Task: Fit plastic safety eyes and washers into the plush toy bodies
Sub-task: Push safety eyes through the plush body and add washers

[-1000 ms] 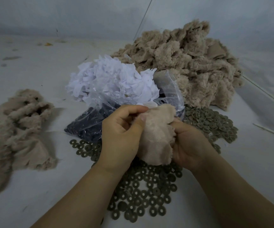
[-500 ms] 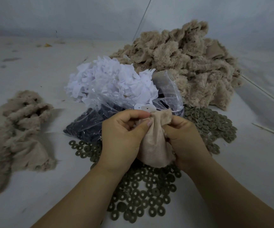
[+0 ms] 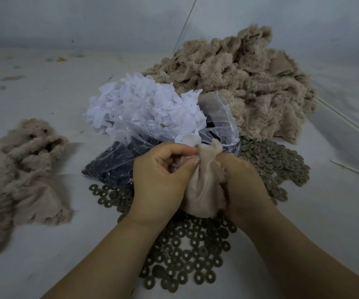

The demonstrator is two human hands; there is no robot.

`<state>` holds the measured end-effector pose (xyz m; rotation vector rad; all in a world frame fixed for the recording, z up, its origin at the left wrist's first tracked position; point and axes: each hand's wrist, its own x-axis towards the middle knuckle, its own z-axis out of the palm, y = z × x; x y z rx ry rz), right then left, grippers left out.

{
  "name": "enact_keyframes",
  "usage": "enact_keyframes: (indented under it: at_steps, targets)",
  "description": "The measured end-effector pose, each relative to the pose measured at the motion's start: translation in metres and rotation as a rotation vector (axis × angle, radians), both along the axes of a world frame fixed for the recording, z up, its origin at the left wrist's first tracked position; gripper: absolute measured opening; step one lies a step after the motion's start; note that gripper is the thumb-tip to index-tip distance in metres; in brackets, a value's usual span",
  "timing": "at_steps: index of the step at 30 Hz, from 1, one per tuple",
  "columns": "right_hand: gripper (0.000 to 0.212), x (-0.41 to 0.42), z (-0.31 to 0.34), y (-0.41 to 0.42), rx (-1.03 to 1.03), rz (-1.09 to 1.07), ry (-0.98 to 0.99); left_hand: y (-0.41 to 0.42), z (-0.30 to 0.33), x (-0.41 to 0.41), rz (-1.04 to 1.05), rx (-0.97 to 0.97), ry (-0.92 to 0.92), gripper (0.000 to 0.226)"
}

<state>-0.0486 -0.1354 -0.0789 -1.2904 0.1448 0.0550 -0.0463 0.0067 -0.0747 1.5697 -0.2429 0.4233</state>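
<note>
Both hands meet over a small beige plush body [image 3: 204, 186], turned so its smooth backing faces out and bunched into a pouch between them. The left hand [image 3: 161, 180] pinches the upper edge of the cloth between thumb and curled forefinger, while the right hand [image 3: 245, 186] wraps the other side with its fingers folded round the fabric; this looks like a hold meant to steady the spot where an eye post goes through, so a washer can be pushed on from the backing side. The supplies lie within easy reach: loose washers [image 3: 185, 260] spread just beneath and in front of the wrists, more of them [image 3: 275, 160] just beyond the right hand, and a clear bag of dark safety eyes [image 3: 118, 160] just past the left hand, with white paper scraps [image 3: 144, 106] heaped above it. Unworked plush pieces [image 3: 249, 87] are piled farther off beyond the right hand, and a smaller heap [image 3: 21, 169] sits well to the left of the left hand. Whether an eye or washer is inside the folds cannot be told; the right fingertips are buried in cloth.
</note>
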Motion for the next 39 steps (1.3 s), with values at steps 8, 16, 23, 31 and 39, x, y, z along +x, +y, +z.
enact_keyframes:
  at_steps: [8,16,23,31,39]
  targets:
    - [0.042,-0.0009,0.0052,-0.0005,0.175,0.149,0.082,-0.0016,-0.0031,-0.0001,0.017,0.131,-0.061,0.023]
    - [0.041,0.0018,0.0063,-0.0029,0.207,0.155,0.145,0.0005,-0.0004,0.0018,-0.067,-0.108,0.123,0.018]
    - [0.02,-0.001,0.003,0.0006,0.06,0.11,0.068,-0.0009,-0.0001,0.0045,-0.014,-0.089,0.235,0.018]
    - [0.014,-0.0007,0.0028,0.001,-0.029,0.071,0.032,0.0031,-0.0005,0.0055,0.1,0.025,0.121,0.039]
    - [0.013,-0.0002,0.0014,0.0015,-0.136,0.023,0.025,0.0043,0.0014,0.004,0.175,0.238,-0.053,0.013]
